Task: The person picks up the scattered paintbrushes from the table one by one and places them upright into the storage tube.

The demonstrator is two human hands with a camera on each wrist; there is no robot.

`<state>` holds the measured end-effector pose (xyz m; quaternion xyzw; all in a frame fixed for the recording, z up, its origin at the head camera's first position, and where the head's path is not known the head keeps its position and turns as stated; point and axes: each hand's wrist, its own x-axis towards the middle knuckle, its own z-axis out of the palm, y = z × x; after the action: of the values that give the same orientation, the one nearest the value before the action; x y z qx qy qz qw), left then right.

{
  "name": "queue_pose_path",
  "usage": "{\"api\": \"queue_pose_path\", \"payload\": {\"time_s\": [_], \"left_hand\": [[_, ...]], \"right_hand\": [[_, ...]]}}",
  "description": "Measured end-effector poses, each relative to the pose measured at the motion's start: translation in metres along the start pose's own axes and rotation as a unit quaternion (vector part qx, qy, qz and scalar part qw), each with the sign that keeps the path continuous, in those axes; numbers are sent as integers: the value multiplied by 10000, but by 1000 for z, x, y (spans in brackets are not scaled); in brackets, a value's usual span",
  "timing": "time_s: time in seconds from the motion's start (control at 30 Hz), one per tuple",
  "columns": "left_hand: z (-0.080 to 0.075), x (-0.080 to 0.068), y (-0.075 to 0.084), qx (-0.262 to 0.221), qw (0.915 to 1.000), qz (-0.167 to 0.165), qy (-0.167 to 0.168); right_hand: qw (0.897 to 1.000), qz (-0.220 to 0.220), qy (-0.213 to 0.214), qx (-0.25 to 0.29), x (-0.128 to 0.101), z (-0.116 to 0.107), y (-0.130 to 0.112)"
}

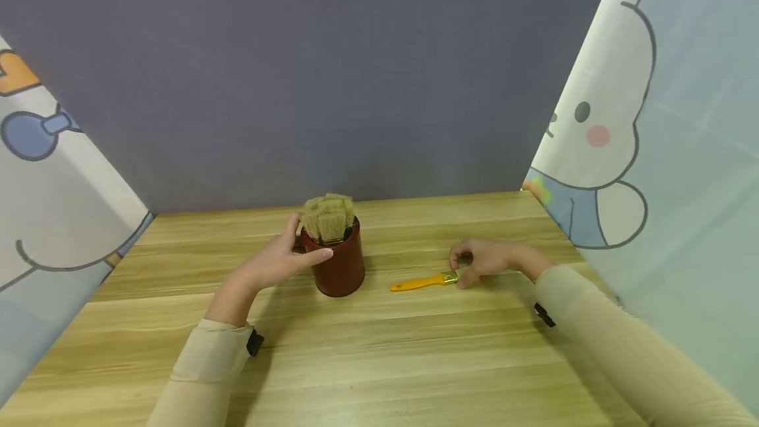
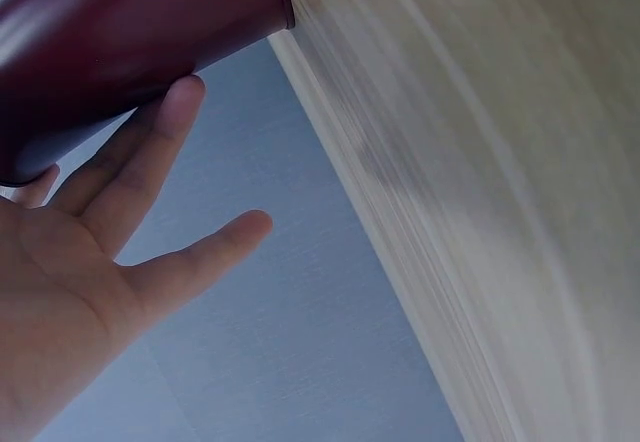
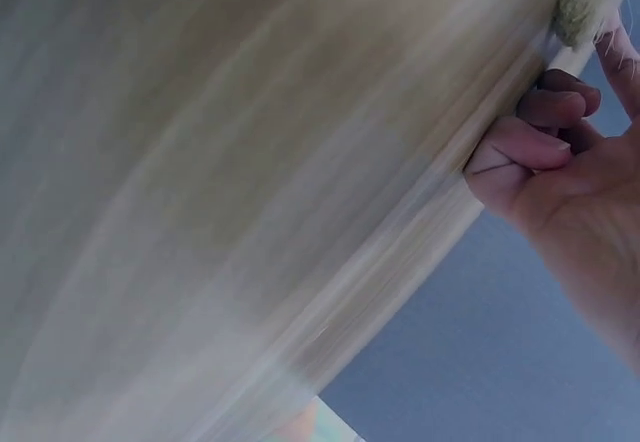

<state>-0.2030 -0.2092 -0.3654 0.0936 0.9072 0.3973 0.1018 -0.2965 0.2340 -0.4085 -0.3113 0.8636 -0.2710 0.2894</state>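
Observation:
A dark red cylindrical pot (image 1: 338, 269) stands upright on the wooden table, filled with several brushes whose pale bristles (image 1: 328, 216) point up. My left hand (image 1: 275, 261) holds the pot near its rim, thumb along the front and fingers around the far side. In the left wrist view, fingertips (image 2: 182, 102) touch its wall while the little finger sticks out. Right of the pot, a paintbrush (image 1: 418, 283) with a yellow-orange handle lies low over the table, handle to the left. My right hand (image 1: 483, 259) pinches it at the bristle end, the bristles (image 3: 583, 7) mostly covered by fingers.
The light wooden table (image 1: 367, 361) ends at a grey back panel (image 1: 332, 84). Cartoon-printed sheets (image 1: 599, 104) close off the right and left sides. A small dark device (image 1: 254, 342) sits at the left wrist, another (image 1: 544, 315) at the right.

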Motion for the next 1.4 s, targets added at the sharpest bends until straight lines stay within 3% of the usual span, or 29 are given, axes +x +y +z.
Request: {"api": "queue_pose_path", "payload": {"time_s": [0.4,0.6,0.73,0.87,1.03,1.2,1.4], "left_hand": [[2,-2,1,-122,9999,53,91],[0,-3,2,-31,10000,0,67],[1,-2,1,-42,10000,8,66],[1,-2,2,-86,9999,-26,66],[0,-1,4,-29,10000,-66,65],[1,0,5,-81,9999,-144,0],[-1,-1,2,-179,9997,-129,-52]], "right_hand": [[9998,-44,-178,126,0,-4,-7],[9992,-86,-125,372,-1,-10,4],[9985,-63,99,538,-3,-11,10],[9959,-303,628,572,-1,-14,3],[9853,-785,1279,812,8,-22,-17],[9719,-1265,1604,1168,18,-31,-44],[9328,-2121,2167,1948,33,-46,-91]]}}
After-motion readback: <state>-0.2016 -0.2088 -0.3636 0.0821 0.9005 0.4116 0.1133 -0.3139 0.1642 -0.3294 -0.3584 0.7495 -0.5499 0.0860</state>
